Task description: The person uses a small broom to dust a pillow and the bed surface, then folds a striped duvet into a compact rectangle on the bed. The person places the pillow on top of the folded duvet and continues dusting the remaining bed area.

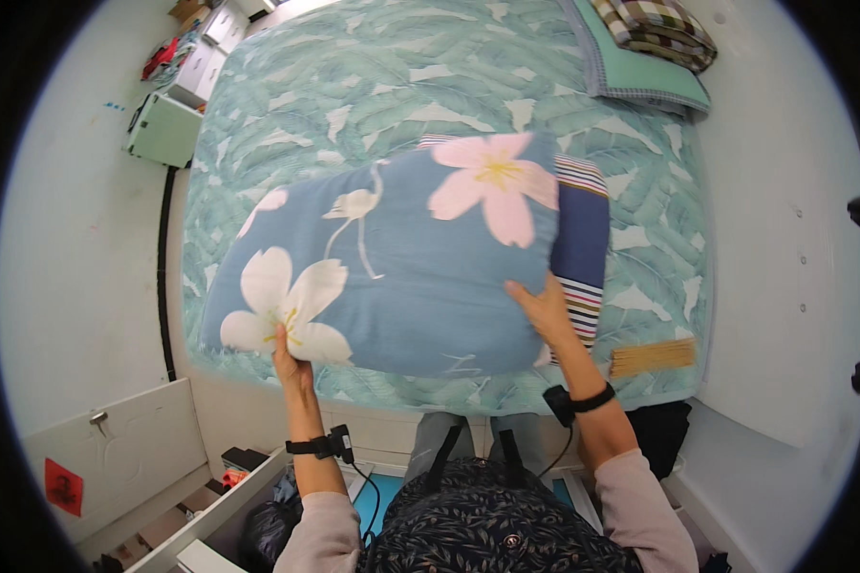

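Both hands hold a blue pillow [416,286] printed with large pink and white flowers and a wading bird. My left hand [290,362] grips its near edge at the left, thumb on top over a white flower and the other fingers hidden beneath. My right hand [547,309] grips its right edge, thumb lying on the upper face. Partly covered by the blue pillow is a navy pillow [580,233] with striped bands, showing at the right and a little at the far side. Under both spreads a bed sheet [373,79] with green leaf print.
Tan, bristle-like strips [652,357] lie at the bed's near right. A folded checked blanket [659,32] rests on a green mat [634,71] at the far right. White walls flank the bed. Beyond its left side stand a green box [165,129] and white drawers [201,68].
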Demonstrator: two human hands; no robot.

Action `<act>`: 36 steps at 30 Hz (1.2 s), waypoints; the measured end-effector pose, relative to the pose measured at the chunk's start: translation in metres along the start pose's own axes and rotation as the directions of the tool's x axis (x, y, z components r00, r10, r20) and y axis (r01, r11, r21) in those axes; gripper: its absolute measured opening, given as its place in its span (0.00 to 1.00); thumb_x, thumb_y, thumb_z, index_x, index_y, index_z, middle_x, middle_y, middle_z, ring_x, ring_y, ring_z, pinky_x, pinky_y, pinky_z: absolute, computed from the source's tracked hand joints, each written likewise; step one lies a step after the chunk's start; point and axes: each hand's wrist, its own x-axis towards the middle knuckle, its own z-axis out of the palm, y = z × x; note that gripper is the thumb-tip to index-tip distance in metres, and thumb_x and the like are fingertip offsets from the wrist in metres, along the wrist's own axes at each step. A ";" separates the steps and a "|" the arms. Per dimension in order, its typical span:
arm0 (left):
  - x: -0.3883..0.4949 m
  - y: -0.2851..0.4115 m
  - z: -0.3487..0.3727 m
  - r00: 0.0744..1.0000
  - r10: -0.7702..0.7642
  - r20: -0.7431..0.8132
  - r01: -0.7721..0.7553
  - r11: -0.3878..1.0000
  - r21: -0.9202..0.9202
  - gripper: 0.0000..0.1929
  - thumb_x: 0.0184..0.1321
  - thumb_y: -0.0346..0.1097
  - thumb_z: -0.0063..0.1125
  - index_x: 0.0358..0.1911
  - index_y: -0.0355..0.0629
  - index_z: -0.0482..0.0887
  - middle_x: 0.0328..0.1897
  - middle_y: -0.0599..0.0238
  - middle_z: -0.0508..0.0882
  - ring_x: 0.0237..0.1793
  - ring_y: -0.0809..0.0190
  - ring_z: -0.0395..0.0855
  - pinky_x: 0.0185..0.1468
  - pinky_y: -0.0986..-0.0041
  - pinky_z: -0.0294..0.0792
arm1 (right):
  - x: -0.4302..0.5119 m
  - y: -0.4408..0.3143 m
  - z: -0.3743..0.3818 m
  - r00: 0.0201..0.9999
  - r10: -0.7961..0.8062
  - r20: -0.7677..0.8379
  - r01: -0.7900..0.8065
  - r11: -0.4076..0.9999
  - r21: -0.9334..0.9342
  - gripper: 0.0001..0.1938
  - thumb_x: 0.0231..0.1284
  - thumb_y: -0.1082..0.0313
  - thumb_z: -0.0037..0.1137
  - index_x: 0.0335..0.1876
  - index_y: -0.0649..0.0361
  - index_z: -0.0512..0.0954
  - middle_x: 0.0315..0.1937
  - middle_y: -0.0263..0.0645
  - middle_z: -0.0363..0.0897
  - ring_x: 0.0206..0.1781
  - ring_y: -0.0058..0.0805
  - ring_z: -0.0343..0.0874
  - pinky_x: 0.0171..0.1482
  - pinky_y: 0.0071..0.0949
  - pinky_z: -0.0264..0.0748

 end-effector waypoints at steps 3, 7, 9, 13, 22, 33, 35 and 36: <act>0.005 0.032 -0.060 0.983 0.135 -0.121 -0.140 0.990 -0.032 0.22 0.64 0.42 0.52 0.59 0.42 0.69 0.55 0.61 0.78 0.52 0.59 0.78 0.56 0.64 0.72 | 0.037 -0.004 0.085 0.981 -0.113 0.159 0.080 0.977 0.198 0.23 0.54 0.64 0.62 0.53 0.68 0.71 0.44 0.42 0.79 0.44 0.29 0.77 0.47 0.28 0.73; 0.023 0.039 -0.140 0.943 0.211 -0.259 -0.246 0.963 -0.110 0.24 0.63 0.42 0.53 0.61 0.43 0.67 0.57 0.61 0.77 0.54 0.59 0.76 0.57 0.63 0.71 | 0.086 0.012 0.194 0.940 -0.221 0.261 0.222 0.975 0.027 0.27 0.53 0.64 0.60 0.59 0.65 0.67 0.50 0.49 0.75 0.52 0.40 0.73 0.54 0.35 0.69; 0.038 0.029 -0.180 0.921 0.249 -0.299 -0.297 0.946 -0.128 0.25 0.63 0.42 0.55 0.61 0.44 0.66 0.58 0.60 0.75 0.55 0.59 0.75 0.56 0.64 0.71 | 0.099 0.030 0.231 0.925 -0.265 0.272 0.322 0.927 -0.194 0.30 0.52 0.64 0.60 0.61 0.64 0.65 0.54 0.52 0.71 0.57 0.46 0.69 0.59 0.38 0.65; 0.060 -0.022 -0.235 0.879 0.023 -0.477 -0.053 0.997 -0.050 0.26 0.63 0.44 0.54 0.62 0.43 0.66 0.60 0.60 0.73 0.57 0.57 0.72 0.56 0.65 0.69 | 0.091 0.067 0.223 0.872 -0.286 0.398 0.438 0.819 -0.371 0.33 0.50 0.63 0.60 0.63 0.62 0.63 0.59 0.52 0.66 0.62 0.50 0.63 0.63 0.40 0.59; 0.069 -0.145 0.007 0.846 0.058 0.530 -0.512 0.367 0.777 0.42 0.54 0.55 0.60 0.65 0.34 0.58 0.70 0.43 0.57 0.70 0.47 0.55 0.69 0.62 0.50 | 0.041 0.119 -0.104 0.910 -0.242 -0.336 -0.121 0.621 -0.775 0.44 0.46 0.53 0.66 0.66 0.69 0.56 0.65 0.56 0.58 0.66 0.50 0.58 0.67 0.40 0.53; 0.137 -0.218 0.106 0.740 -0.598 0.309 0.015 0.473 0.881 0.56 0.47 0.47 0.70 0.69 0.35 0.37 0.68 0.47 0.59 0.65 0.52 0.60 0.68 0.68 0.54 | 0.034 0.228 -0.150 0.838 0.542 -0.056 -0.545 0.834 -0.081 0.61 0.37 0.36 0.68 0.72 0.63 0.42 0.69 0.51 0.50 0.71 0.43 0.52 0.69 0.35 0.53; 0.152 -0.221 0.099 0.724 -0.647 0.238 0.012 0.357 0.934 0.51 0.50 0.48 0.67 0.68 0.34 0.41 0.67 0.50 0.61 0.64 0.54 0.63 0.66 0.69 0.56 | 0.040 0.235 -0.155 0.833 0.553 0.010 -0.552 0.832 -0.062 0.65 0.34 0.35 0.69 0.72 0.64 0.40 0.70 0.54 0.48 0.72 0.45 0.49 0.70 0.35 0.50; 0.159 -0.222 0.095 0.685 -0.697 0.214 0.054 0.341 0.939 0.50 0.51 0.48 0.66 0.68 0.34 0.43 0.66 0.50 0.62 0.64 0.55 0.61 0.67 0.69 0.55 | 0.042 0.239 -0.158 0.817 0.576 0.028 -0.573 0.816 -0.071 0.66 0.32 0.34 0.69 0.72 0.65 0.39 0.70 0.55 0.47 0.72 0.47 0.48 0.70 0.36 0.49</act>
